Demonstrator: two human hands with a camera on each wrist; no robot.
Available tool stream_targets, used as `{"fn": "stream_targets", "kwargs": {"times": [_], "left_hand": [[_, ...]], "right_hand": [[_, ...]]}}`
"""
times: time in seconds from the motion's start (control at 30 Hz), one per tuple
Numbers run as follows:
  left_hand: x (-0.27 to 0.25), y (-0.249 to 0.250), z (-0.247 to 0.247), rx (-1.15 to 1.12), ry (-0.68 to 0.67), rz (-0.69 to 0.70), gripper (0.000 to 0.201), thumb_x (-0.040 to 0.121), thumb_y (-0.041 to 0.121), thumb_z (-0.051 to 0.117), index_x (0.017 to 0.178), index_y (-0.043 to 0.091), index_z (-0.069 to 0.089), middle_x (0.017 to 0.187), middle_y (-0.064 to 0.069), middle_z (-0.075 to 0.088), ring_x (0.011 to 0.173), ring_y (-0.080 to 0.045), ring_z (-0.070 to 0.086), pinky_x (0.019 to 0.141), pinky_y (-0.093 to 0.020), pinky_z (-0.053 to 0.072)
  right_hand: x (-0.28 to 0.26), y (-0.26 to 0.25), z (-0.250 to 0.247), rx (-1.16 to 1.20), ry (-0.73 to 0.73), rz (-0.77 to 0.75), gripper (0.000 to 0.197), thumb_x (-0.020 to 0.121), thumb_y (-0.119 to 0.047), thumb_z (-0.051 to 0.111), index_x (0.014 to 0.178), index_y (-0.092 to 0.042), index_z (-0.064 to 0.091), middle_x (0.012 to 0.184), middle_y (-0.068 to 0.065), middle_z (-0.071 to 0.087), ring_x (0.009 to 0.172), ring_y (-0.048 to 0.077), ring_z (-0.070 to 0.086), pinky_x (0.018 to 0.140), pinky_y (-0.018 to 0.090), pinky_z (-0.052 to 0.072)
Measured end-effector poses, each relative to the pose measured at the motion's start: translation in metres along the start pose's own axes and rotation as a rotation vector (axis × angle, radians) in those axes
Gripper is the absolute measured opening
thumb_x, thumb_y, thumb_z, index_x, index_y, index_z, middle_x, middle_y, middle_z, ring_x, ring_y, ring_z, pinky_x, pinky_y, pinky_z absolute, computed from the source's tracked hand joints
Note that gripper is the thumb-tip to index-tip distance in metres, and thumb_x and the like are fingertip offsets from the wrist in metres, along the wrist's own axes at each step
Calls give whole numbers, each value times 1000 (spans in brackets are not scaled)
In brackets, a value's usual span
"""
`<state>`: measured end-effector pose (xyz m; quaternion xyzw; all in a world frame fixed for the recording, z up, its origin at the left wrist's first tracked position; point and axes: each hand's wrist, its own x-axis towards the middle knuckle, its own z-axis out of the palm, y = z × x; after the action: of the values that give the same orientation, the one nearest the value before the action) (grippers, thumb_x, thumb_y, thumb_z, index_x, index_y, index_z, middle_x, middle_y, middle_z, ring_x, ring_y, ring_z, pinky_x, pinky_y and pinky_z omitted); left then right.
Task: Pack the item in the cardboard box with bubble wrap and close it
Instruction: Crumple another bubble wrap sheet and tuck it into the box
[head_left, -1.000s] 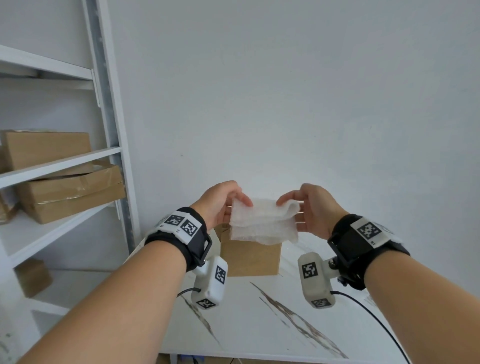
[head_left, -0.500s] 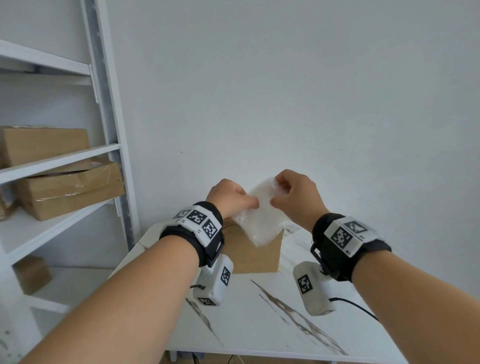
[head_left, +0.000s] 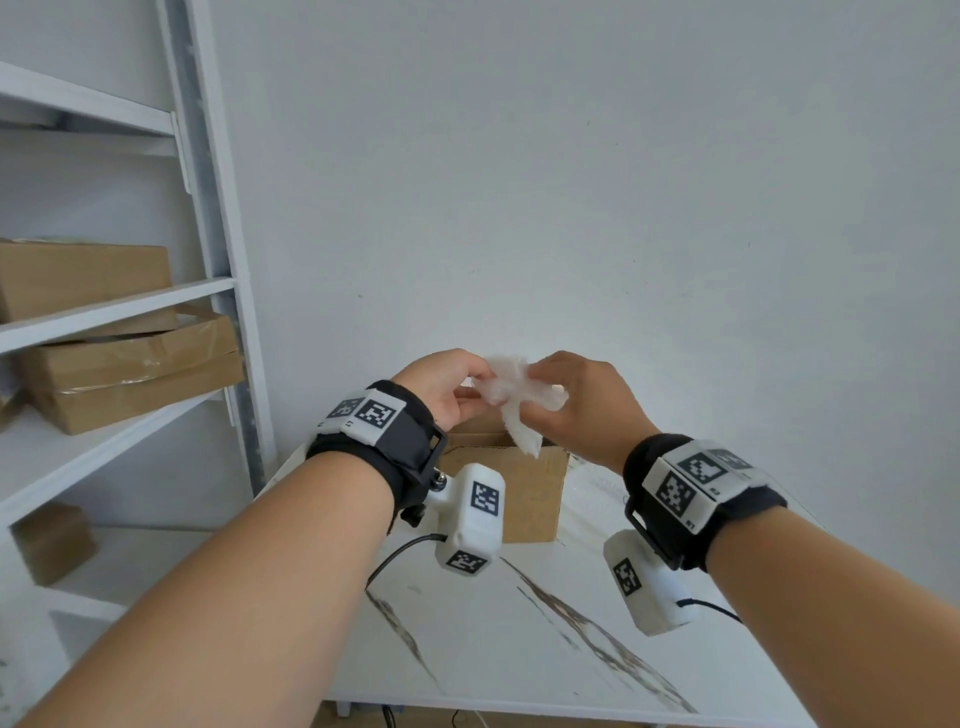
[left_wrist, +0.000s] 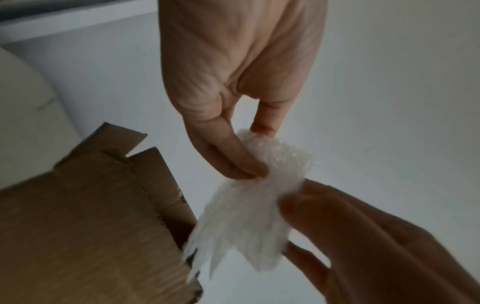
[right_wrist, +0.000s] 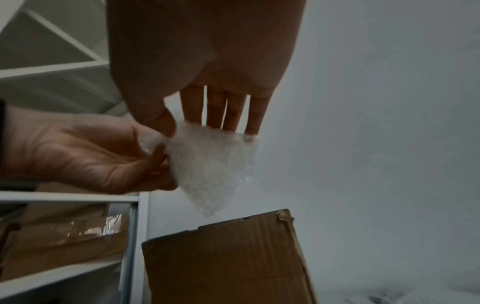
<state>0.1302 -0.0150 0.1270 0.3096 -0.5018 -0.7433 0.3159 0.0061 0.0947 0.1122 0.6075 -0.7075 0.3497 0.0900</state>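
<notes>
A small sheet of white bubble wrap (head_left: 511, 397) is bunched up between both hands, just above the brown cardboard box (head_left: 524, 493). My left hand (head_left: 480, 387) pinches its left edge between thumb and fingers. My right hand (head_left: 530, 387) pinches the right side, thumb in front and fingers behind. In the left wrist view the bubble wrap (left_wrist: 246, 216) hangs beside the box (left_wrist: 91, 226), whose top flaps are raised. In the right wrist view the wrap's (right_wrist: 207, 164) lower corner points down at the box (right_wrist: 226, 263). No other item is visible.
The box stands at the far side of a white marble-pattern table (head_left: 519, 649), close to the wall. A white shelf unit (head_left: 218, 291) on the left holds several cardboard boxes (head_left: 130, 369). Camera cables (head_left: 395, 556) hang from both wrists.
One second ago the wrap was stretched flat between hands held apart. The hands have come together, and the sheet is now folded and bunched between them.
</notes>
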Motion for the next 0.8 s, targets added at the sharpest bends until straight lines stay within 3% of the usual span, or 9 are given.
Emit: {"fn": "stream_targets", "kwargs": {"times": [0.1, 0.17, 0.33, 0.4, 0.43, 0.47, 0.53, 0.63, 0.8], "left_hand": [[4, 1, 4, -98, -9, 10, 37, 83, -16, 47, 119, -5, 52, 109, -22, 54, 78, -29, 64, 60, -32, 62], [7, 0, 7, -138, -31, 5, 33, 84, -14, 48, 115, -2, 52, 111, -21, 54, 81, -31, 65, 67, -35, 62], [19, -1, 0, -32, -108, -8, 25, 86, 8, 55, 111, 5, 56, 107, -20, 70, 87, -30, 73, 76, -33, 61], [29, -1, -3, 162, -50, 51, 22, 88, 15, 56, 109, 8, 58, 103, -15, 74, 94, -27, 72, 84, -35, 58], [37, -2, -4, 341, 32, 127, 20, 89, 16, 57, 107, 9, 61, 102, -11, 74, 98, -26, 70, 87, -35, 56], [45, -6, -7, 574, 129, 227, 18, 87, 14, 58, 104, 10, 65, 103, -7, 72, 102, -24, 68, 88, -34, 54], [56, -15, -12, 986, 212, 377, 14, 84, 12, 63, 95, 18, 70, 116, -1, 64, 112, -21, 59, 90, -32, 49], [64, -33, -20, 1239, 146, 334, 20, 73, 35, 76, 91, 32, 70, 134, 0, 50, 129, -22, 44, 100, -34, 40], [62, -52, -29, 1491, 19, 146, 76, 61, 64, 75, 130, 43, 50, 156, -2, 19, 145, -23, 14, 115, -47, 23]], "right_hand": [[3, 0, 4, -138, -5, -67, 52, 74, -53, 67, 116, -23, 61, 100, -9, 62, 84, 12, 56, 72, 26, 45], [9, 5, 6, -211, 58, -68, 50, 80, -43, 65, 125, -23, 57, 107, -6, 64, 92, 16, 59, 76, 29, 48], [23, 17, 8, -219, 193, 8, 38, 86, -21, 55, 123, -21, 61, 106, -1, 70, 91, 25, 63, 74, 30, 49], [28, 22, 9, -138, 210, 66, 28, 86, -18, 54, 112, -22, 66, 91, -3, 70, 78, 22, 59, 67, 25, 46], [31, 25, 9, -102, 218, 93, 16, 86, -17, 54, 95, -23, 65, 75, -5, 64, 68, 19, 53, 60, 22, 40], [35, 27, 9, -61, 234, 118, 12, 85, -15, 55, 76, -23, 56, 62, -7, 53, 60, 17, 45, 54, 21, 34], [42, 32, 12, 50, 254, 182, 26, 81, -14, 56, 61, -15, 39, 54, -2, 36, 54, 16, 33, 52, 24, 29], [49, 31, 15, 149, 226, 289, 21, 80, -18, 58, 70, -2, 49, 64, 6, 44, 60, 20, 39, 56, 29, 36], [52, 28, 27, 160, 104, 432, 19, 86, -27, 52, 86, -9, 50, 80, 3, 51, 72, 20, 49, 66, 32, 47]]}}
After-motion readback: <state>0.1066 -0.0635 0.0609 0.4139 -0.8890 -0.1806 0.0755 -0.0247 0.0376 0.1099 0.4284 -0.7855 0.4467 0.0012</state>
